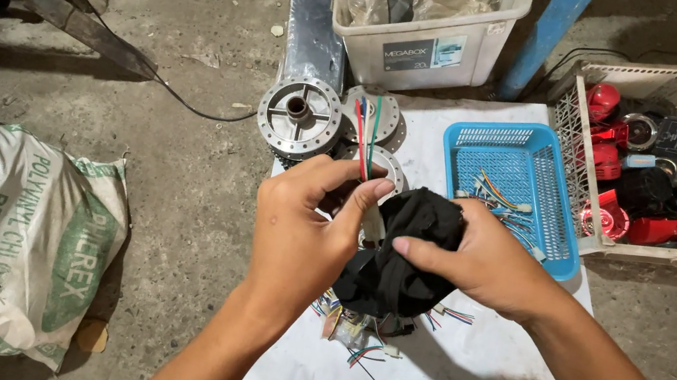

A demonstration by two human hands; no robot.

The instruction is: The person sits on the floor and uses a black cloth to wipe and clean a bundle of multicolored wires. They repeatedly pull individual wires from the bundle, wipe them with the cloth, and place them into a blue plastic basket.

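Black cloth (401, 257) gripped in our right hand (483, 262); left hand (303, 230) fingers pinch the wire bundle (366, 135). Keep wires straight, wipe slowly.

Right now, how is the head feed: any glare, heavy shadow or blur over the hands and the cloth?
Head view: both hands, left hand and right hand, are sharp and evenly lit; the black cloth reads as a dark mass with little fold detail; deep shadow fills the top left corner; no strong glare on the white sheet; mild wide-angle stretch at the edges.
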